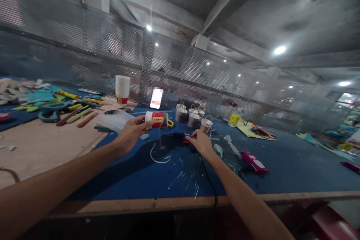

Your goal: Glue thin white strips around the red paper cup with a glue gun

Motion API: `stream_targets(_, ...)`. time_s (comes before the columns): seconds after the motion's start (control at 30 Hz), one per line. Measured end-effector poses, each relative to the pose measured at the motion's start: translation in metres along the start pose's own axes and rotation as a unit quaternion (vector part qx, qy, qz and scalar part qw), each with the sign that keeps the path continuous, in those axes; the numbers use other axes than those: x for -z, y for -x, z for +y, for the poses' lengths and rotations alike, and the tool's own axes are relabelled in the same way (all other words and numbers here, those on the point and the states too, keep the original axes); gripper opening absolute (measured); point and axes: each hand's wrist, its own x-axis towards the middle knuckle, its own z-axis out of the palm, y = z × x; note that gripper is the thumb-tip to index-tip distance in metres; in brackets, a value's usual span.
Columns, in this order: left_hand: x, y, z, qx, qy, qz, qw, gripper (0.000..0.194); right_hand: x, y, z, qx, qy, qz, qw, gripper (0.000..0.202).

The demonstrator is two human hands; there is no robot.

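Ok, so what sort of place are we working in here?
Probably a handicraft workshop: small handled buckets and a stack of paper cups share a blue-topped workbench under a bare concrete ceiling.

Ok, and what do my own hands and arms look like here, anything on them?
Your left hand and right hand are ungloved, with no watch or bracelet visible. No sleeve shows on either forearm. Whether there are rings is too small to tell.
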Motion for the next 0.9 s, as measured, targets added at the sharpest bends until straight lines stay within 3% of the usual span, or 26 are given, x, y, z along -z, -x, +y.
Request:
stream_targets(0.1, -0.006, 0.003, 0.003, -0.001, 0.013, -0.015, 1.000, 0.039, 0.003, 0.004, -0.022, 0.077, -0.068, 0.026, 0.994, 0.014)
stream_targets(0.17, -0.009, 0.004, 0.004, -0.004, 0.019, -0.026, 0.999, 0.037, 0.002, 0.009, -0.045, 0.077, -0.196, -0.074, 0.975, 0.018)
stream_targets(0.23, -0.010, 0.005, 0.005, -0.011, 0.022, -0.032, 0.999, 0.035, -0.001, 0.017, -0.070, 0.076, -0.312, -0.187, 0.928, 0.024)
stream_targets(0.3, -0.010, 0.005, 0.007, -0.017, 0.024, -0.033, 0.999, 0.035, -0.005, 0.025, -0.091, 0.084, -0.397, -0.250, 0.879, 0.035)
stream_targets(0.37, -0.009, 0.005, 0.008, -0.018, 0.021, -0.025, 0.999, 0.037, -0.007, 0.032, -0.104, 0.076, -0.427, -0.273, 0.859, 0.039)
stream_targets(0.47, -0.008, 0.006, 0.010, -0.012, 0.010, -0.009, 1.000, 0.040, -0.003, 0.035, -0.106, 0.075, -0.404, -0.238, 0.880, 0.029)
stream_targets(0.63, -0.005, 0.005, 0.006, 0.007, -0.020, 0.000, 1.000, 0.039, 0.005, 0.030, -0.092, 0.114, -0.310, -0.121, 0.936, 0.023)
stream_targets(0.9, -0.008, 0.011, 0.004, 0.010, -0.091, -0.041, 0.995, 0.033, 0.010, 0.030, -0.087, 0.207, -0.203, 0.023, 0.957, 0.024)
